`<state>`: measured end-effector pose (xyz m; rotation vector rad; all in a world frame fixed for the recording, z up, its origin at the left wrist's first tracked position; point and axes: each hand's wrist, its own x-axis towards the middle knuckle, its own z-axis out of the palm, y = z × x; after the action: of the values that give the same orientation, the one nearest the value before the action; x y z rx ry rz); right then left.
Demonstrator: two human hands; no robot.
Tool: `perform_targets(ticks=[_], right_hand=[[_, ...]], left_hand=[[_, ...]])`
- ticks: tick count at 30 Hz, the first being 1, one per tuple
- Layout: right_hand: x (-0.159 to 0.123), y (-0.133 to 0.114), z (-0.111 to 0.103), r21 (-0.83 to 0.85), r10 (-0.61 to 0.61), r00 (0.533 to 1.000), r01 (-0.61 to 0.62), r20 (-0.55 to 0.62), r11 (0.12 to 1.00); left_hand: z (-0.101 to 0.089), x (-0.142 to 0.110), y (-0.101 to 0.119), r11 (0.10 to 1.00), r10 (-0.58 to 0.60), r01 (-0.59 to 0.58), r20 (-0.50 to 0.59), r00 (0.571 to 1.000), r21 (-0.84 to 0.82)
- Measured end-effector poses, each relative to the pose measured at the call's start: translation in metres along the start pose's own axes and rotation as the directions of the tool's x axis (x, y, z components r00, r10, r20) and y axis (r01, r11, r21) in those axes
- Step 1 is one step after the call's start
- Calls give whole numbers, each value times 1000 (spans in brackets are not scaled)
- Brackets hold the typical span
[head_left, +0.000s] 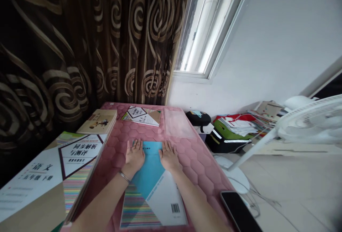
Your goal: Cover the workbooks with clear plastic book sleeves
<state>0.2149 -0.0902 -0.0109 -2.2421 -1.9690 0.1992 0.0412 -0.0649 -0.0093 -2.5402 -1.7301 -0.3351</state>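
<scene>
A book [152, 178] with a blue, white and striped cover lies flat on a pink quilted surface [192, 161], its barcode near the lower right. On the far left edge of the book rests my left hand [135, 155], flat with fingers stretched forward and a bracelet at the wrist. My right hand [169, 154] lies likewise along the far right edge, fingers spread. Neither hand grips anything. Both forearms reach in from the bottom and cross over parts of the book's sides.
Books are stacked at the left, a large white-and-striped one [48, 178] nearest. A smaller book [141, 115] and a clear plastic sheet [178, 122] lie farther back. A black phone [237, 210] sits at the right edge; a white fan [307, 121] stands beyond, beside piled bags and papers.
</scene>
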Motion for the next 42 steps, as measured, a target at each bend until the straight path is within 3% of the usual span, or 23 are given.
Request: perform_targets(ticks=[4,6,12,15,18,22,25,28,31,34,37,40,42], right_hand=[[-1,0,1,-7,-2,1000,2,-19,1000],[-1,0,1,-11,-4,1000,4,-24,1000],[-1,1,2,-32,-2,1000,1,-12,1000],[-1,2,-1,-37,1,999,-2,-34,999],[-8,-7,-2,-61,-55,993,48,-109,997],[-49,-45,15,-12,-278,948,280,-157,960],[-91,-64,35,55,-326,918,347,-226,936],[-123,-50,42,33,-352,901,372,-255,928],[-137,-17,39,-12,-292,932,296,-216,955],[-139,4,36,-48,-232,957,227,-176,973],[-139,6,38,-74,-229,959,220,-166,973],[-139,4,40,-94,-262,952,250,-160,964],[-139,4,41,-98,-272,949,259,-159,961]], left_hand=[[6,-21,37,998,58,-55,72,996,-39],[8,-39,43,993,93,-84,105,990,-85],[1,-93,1,994,91,-86,72,993,-72],[0,-105,-13,996,73,-72,25,997,-48],[2,-106,-13,997,74,-74,-1,997,-32],[6,-104,-11,995,101,-101,-30,994,-4],[9,-105,-14,991,131,-130,-29,991,14],[8,-105,-17,992,130,-130,-46,990,-1],[2,-102,-17,991,125,-127,-86,988,-29],[-4,-103,-5,997,78,-78,-103,992,7],[-2,-115,25,997,48,-41,-110,993,66],[9,-134,55,981,196,-194,-104,975,32],[14,-145,62,967,255,-255,-117,960,10]])
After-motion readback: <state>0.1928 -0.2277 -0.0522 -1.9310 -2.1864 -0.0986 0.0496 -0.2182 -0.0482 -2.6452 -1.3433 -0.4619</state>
